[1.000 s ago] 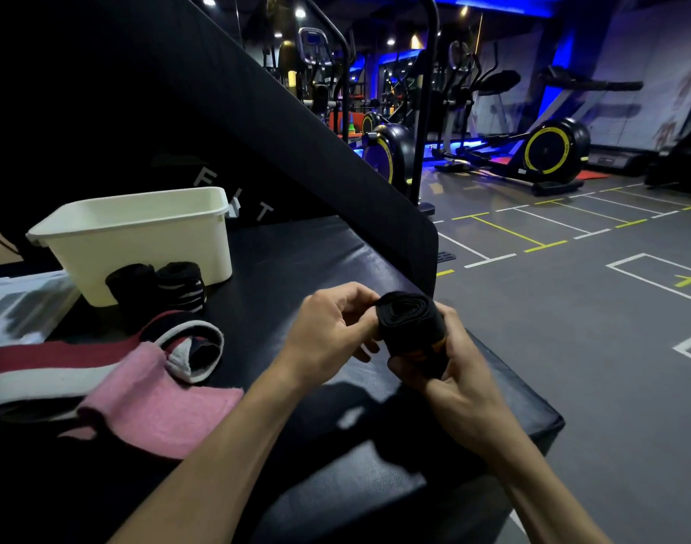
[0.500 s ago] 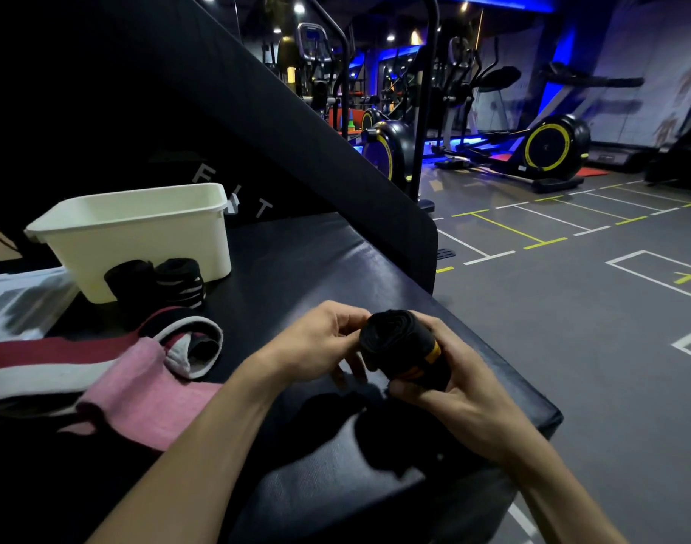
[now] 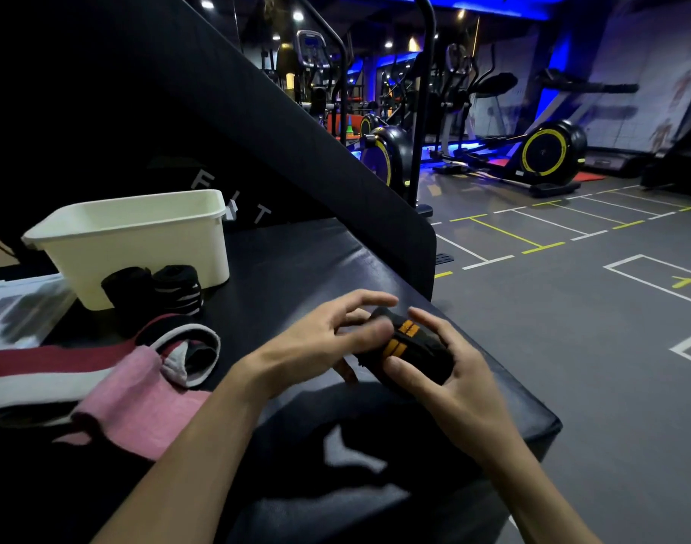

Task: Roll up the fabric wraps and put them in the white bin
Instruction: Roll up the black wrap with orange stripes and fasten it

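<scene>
Two hands, rolled black wrap (image 3: 410,353) between

dim gym, grey floor (image 3: 571,347), blue lighting, possibly ellipticals (image 3: 548,151).
</scene>
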Demonstrator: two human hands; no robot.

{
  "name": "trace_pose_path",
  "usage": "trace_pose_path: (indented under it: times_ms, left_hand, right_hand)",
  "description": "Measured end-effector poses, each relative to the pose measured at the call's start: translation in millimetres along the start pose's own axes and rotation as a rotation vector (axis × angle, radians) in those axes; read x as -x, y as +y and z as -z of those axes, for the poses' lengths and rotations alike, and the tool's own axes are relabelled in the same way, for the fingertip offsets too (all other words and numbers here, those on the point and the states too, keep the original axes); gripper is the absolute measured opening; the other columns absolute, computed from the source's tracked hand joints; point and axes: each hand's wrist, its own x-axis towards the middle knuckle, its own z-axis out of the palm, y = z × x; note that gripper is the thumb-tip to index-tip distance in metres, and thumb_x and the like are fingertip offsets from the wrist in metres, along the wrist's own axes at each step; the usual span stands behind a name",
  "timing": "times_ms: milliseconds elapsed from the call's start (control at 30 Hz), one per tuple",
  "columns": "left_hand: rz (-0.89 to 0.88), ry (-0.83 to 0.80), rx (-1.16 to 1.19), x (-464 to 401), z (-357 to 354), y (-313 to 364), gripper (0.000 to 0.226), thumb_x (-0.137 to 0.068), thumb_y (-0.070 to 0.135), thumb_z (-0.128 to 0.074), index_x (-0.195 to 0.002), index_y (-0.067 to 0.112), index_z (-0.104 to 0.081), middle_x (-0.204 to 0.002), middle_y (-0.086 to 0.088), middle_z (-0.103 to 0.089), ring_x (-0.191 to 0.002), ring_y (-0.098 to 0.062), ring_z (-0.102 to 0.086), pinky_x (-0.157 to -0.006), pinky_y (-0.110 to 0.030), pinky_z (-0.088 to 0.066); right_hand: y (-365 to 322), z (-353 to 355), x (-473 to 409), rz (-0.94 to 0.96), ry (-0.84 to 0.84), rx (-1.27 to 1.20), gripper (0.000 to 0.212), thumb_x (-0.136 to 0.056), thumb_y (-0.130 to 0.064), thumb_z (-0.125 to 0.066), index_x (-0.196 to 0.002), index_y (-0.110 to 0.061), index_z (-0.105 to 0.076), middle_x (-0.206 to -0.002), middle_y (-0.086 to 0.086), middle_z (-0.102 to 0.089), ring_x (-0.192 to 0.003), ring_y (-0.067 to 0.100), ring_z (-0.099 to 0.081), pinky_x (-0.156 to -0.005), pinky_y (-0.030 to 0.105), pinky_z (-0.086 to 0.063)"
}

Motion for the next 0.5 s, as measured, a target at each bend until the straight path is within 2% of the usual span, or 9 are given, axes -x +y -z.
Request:
trace_pose_path:
  times_ms: [67,167,267,367,467,500]
  left_hand:
    - [-0.032,0.004,-0.033,-1.8,-0.5,-0.9,0.041,-0.095,0.036,-0.071,-0.134,0.035,-0.06,-0.121,-0.001,-0.069,-0.103,-0.025,-0.072,-0.068,-0.04,-0.061]
    - [-0.12,0.137,-0.026,-5.5,2.8,-4.2,0.041,-0.091,0.028,-0.078,-0.129,0.03,-0.063,-0.121,-0.008,-0.066,-0.101,-0.027,-0.073,-0.063,-0.039,-0.06]
    - [-0.164,0.248,-0.004,-6.3,9.0,-6.2,0.045,-0.083,0.034,-0.081,-0.124,0.032,-0.064,-0.12,-0.008,-0.064,-0.097,-0.023,-0.073,-0.063,-0.039,-0.06]
    - [-0.191,0.278,-0.043,-5.4,11.8,-7.0,0.048,-0.079,0.036,-0.082,-0.123,0.031,-0.064,-0.117,-0.008,-0.064,-0.09,-0.019,-0.071,-0.063,-0.036,-0.058]
    - [-0.195,0.303,-0.102,-4.8,8.6,-4.6,0.045,-0.08,0.028,-0.083,-0.121,0.03,-0.064,-0.112,-0.004,-0.066,-0.086,-0.015,-0.07,-0.062,-0.034,-0.059]
    - [-0.188,0.32,-0.142,-5.1,8.0,-4.9,0.046,-0.079,0.028,-0.083,-0.12,0.031,-0.064,-0.111,0.0,-0.066,-0.088,-0.015,-0.07,-0.063,-0.036,-0.06]
  right_hand:
    - [2.3,-1.2,-0.5,-0.021,0.012,0.016,0.085,-0.066,-0.075,-0.072,-0.14,-0.036,-0.052,-0.12,-0.018,-0.068,-0.115,0.001,-0.063,-0.096,0.024,-0.05]
    - [1.2,-3.0,-1.8,-0.005,0.037,-0.089,0.071,-0.078,-0.072,-0.067,-0.135,-0.03,-0.057,-0.117,-0.015,-0.069,-0.113,0.005,-0.066,-0.093,0.024,-0.053]
    - [-2.5,-1.7,-3.6,-0.026,0.125,-0.268,0.034,-0.088,-0.045,-0.068,-0.111,-0.019,-0.069,-0.098,-0.001,-0.075,-0.092,0.014,-0.074,-0.076,0.031,-0.06]
    - [-3.6,2.0,-4.9,-0.017,0.202,-0.319,0.016,-0.083,-0.027,-0.07,-0.091,-0.012,-0.069,-0.076,0.005,-0.073,-0.07,0.015,-0.07,-0.064,0.023,-0.056]
    - [-2.6,4.9,-6.6,-0.04,0.23,-0.405,0.005,-0.086,-0.012,-0.074,-0.087,-0.014,-0.07,-0.08,0.003,-0.073,-0.074,0.013,-0.067,-0.064,0.022,-0.053]
    - [-0.4,5.5,-7.3,-0.043,0.236,-0.423,0.008,-0.086,-0.008,-0.074,-0.087,-0.015,-0.07,-0.082,0.002,-0.073,-0.076,0.013,-0.066,-0.066,0.022,-0.053]
